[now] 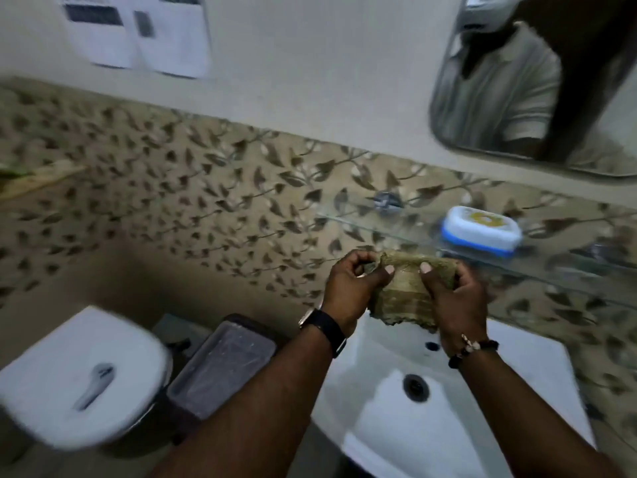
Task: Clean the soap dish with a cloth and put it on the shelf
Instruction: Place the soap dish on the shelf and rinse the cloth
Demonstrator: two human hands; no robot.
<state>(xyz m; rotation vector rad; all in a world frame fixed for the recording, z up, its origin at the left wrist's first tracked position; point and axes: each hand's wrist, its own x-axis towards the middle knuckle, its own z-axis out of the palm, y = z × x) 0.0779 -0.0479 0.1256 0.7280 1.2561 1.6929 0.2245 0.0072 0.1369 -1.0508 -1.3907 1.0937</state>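
Leaf-pattern tile wall (pixel 172 188) fills most of the view; frame is motion-blurred. White sink (pixel 482 391) at 5 o'clock, drain (pixel 416 388) in the basin. White toilet tank (pixel 69 374) at 8 o'clock, lidded bin (pixel 224 360) between it and the sink. Mirror (pixel 603 125) at 1 o'clock. Glass shelf (pixel 551 267) at 3 o'clock, mounted on the tile. Cloth (pixel 401 291), olive and frayed, is stretched over the sink between both hands. Left hand (pixel 351 288) is closed, pinching the cloth's left edge; right hand (pixel 455 298) is closed on the right edge, thumb on top. Soap dish (pixel 482 231), white with blue base, sits on the shelf at 1 o'clock from the right hand, near, not touching.
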